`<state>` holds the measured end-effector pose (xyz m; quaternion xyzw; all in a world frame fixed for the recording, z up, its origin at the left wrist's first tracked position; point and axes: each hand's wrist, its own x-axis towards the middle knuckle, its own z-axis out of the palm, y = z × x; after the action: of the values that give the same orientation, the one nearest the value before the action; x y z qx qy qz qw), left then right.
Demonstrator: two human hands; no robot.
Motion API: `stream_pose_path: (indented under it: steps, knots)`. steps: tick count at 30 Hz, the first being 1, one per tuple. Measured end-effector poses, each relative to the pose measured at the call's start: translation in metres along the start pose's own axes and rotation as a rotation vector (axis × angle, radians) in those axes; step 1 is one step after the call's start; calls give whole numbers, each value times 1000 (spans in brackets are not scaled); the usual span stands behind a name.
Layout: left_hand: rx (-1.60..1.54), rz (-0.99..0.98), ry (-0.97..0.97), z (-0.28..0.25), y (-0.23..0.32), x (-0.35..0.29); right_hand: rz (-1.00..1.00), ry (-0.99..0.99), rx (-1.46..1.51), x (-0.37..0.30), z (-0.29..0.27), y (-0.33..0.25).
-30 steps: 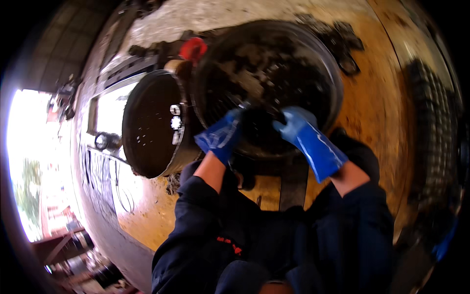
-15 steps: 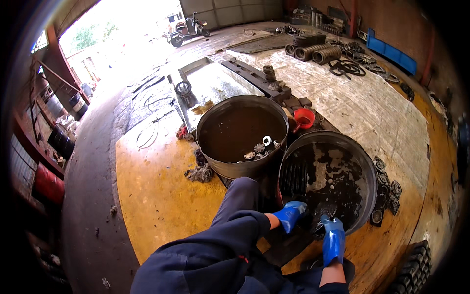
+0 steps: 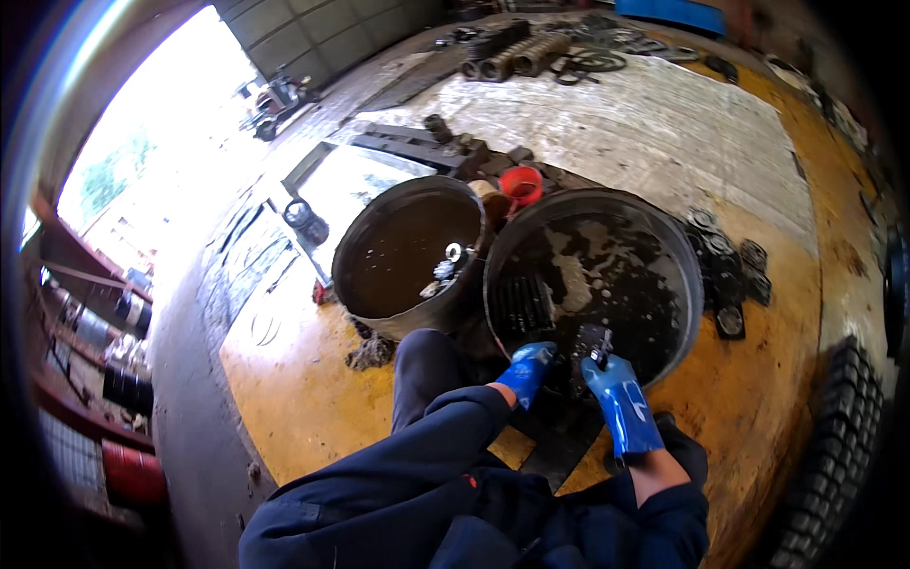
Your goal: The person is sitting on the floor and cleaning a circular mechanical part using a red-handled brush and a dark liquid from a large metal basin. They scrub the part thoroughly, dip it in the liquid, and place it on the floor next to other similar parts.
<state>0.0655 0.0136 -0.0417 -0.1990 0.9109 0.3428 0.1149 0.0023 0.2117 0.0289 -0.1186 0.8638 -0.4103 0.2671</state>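
Both my hands wear blue rubber gloves. My left hand rests at the near rim of a wide round black tub filled with dark oily liquid. My right hand grips a small dark metal part just over the liquid at the tub's near edge. A dark ribbed metal piece lies in the tub just beyond my left hand. My dark blue sleeves and knees fill the lower middle.
A black drum of brown liquid with small metal parts stands left of the tub. A red cup sits behind them. Round metal rings lie to the tub's right, a tyre at the right edge, and a dirty rag by the drum.
The view has swung and tilted, so tub and drum now sit higher and more centred. My hands stay at the tub's near edge, the right one still on the small part.
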Motion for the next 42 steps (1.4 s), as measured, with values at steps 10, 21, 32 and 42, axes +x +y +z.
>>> stream_pose_path:
  steps: [10, 21, 32, 42]
  knots:
    - [263, 66, -83, -18, 14, 2, -114, 118, -135, -1, 3, -3]
    - [165, 20, -26, -5, 2, 4, -156, 126, -173, -11, 0, -21]
    - [331, -17, -222, -12, 16, 11, -137, 137, -280, -19, -5, -30]
    - [196, -70, -155, -10, 20, 9, -168, 180, -352, -21, -7, -31]
